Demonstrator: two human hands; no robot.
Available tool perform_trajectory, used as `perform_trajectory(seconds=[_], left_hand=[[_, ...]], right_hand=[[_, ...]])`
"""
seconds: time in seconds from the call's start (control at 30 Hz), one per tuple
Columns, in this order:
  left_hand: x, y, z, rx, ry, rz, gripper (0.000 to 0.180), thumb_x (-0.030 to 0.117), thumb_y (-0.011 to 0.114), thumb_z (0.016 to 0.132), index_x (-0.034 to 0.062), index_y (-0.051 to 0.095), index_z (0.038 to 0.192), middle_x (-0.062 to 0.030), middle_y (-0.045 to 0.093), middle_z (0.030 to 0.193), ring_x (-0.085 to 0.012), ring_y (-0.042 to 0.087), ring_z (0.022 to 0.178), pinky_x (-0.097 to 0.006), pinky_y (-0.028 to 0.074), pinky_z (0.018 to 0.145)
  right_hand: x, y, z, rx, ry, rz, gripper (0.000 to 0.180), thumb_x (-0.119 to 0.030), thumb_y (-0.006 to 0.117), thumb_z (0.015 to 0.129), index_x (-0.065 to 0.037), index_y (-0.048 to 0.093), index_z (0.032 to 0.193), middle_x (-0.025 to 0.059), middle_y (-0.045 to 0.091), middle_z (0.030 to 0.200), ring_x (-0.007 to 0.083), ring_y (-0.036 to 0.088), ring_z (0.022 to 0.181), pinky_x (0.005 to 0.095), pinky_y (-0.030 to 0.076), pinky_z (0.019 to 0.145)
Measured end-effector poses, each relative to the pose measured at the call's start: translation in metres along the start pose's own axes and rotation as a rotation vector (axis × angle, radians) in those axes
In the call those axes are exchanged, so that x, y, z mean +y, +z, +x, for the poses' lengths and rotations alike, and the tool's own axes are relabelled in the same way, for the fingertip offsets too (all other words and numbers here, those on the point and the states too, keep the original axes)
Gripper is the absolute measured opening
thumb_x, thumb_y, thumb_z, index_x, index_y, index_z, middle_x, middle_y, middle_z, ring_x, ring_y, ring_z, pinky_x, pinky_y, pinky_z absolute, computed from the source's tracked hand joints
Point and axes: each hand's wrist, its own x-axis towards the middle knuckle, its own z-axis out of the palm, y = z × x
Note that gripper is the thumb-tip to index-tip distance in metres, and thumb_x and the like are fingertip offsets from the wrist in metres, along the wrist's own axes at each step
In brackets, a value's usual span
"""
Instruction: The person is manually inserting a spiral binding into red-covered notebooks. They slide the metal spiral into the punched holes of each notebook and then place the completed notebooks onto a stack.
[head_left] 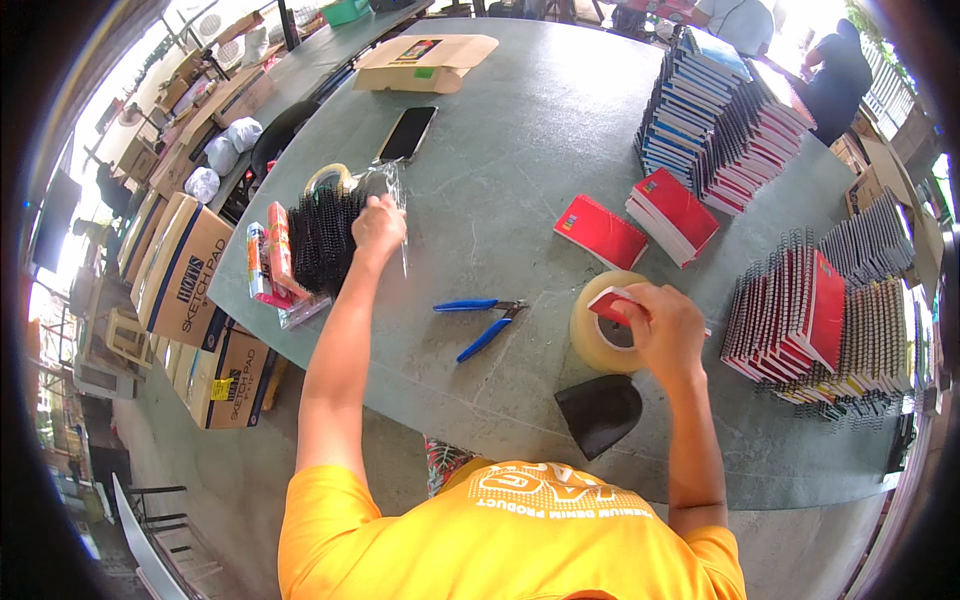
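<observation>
My left hand reaches out to the left side of the table, its fingers curled at the edge of a bundle of black spiral binding coils. Clear plastic wrap lies right beside those fingers; what they grip is hidden. In my right hand is a small red-covered notebook, pinched between thumb and fingers. It is held above a large roll of clear tape. A black curved piece lies just nearer to me. Blue-handled cutting pliers rest between my arms, jaws pointing right.
Two red notebook stacks lie beyond the tape roll. Tall piles of spiral notebooks and coil-threaded notebooks stand at the right. A phone, an opened cardboard box and colourful packets occupy the left side. Cartons stand beside the table.
</observation>
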Motion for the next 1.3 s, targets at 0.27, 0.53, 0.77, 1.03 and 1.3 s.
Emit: perform_trajectory(seconds=[0.27,0.53,0.77,1.03,1.3], left_hand=[[0.010,-0.003,0.000,-0.117,-0.253,-1.063,0.025,0.023,0.062,0.089,-0.0008,0.053,0.087,-0.0066,0.059,0.066,-0.0119,0.057,0.046,-0.027,0.047,0.037],[0.003,-0.021,-0.006,-0.224,-0.373,-1.563,0.025,0.030,0.061,0.090,0.0063,0.056,0.089,-0.0017,0.056,0.067,-0.0109,0.055,0.053,-0.024,0.043,0.043],[0.117,-0.042,-0.113,-0.437,0.270,-1.238,0.025,0.028,0.058,0.093,0.0050,0.065,0.100,-0.0030,0.062,0.078,-0.0057,0.049,0.060,-0.019,0.036,0.051],[0.175,-0.062,-0.145,0.009,0.601,-1.044,0.015,0.012,0.070,0.083,0.0025,0.066,0.094,-0.0085,0.061,0.075,-0.0134,0.056,0.060,-0.026,0.044,0.055],[0.175,-0.067,-0.142,0.079,0.684,-0.865,0.012,0.010,0.069,0.082,0.0010,0.064,0.086,-0.0091,0.060,0.071,-0.0146,0.056,0.056,-0.027,0.043,0.050]], right_hand=[[0.011,0.016,0.011,0.011,-0.175,-0.109,0.010,-0.021,0.067,0.076,-0.014,0.065,0.083,0.0013,0.066,0.078,0.0216,0.061,0.074,0.0364,0.043,0.065],[0.005,0.013,0.012,-0.052,-0.090,-0.086,0.013,-0.023,0.066,0.078,-0.014,0.066,0.088,0.0006,0.068,0.084,0.0202,0.062,0.076,0.0360,0.044,0.067],[0.009,0.012,0.016,-0.047,-0.165,0.052,0.014,-0.023,0.063,0.081,-0.014,0.067,0.090,0.0048,0.068,0.081,0.0230,0.064,0.075,0.0370,0.046,0.065],[0.009,0.011,0.014,-0.054,-0.112,0.092,0.015,-0.023,0.062,0.083,-0.013,0.069,0.092,0.0065,0.069,0.085,0.0271,0.065,0.075,0.0357,0.049,0.065],[0.003,0.012,0.014,-0.027,-0.105,0.091,0.014,-0.021,0.063,0.082,-0.011,0.070,0.089,0.0075,0.069,0.084,0.0260,0.066,0.074,0.0349,0.050,0.062]])
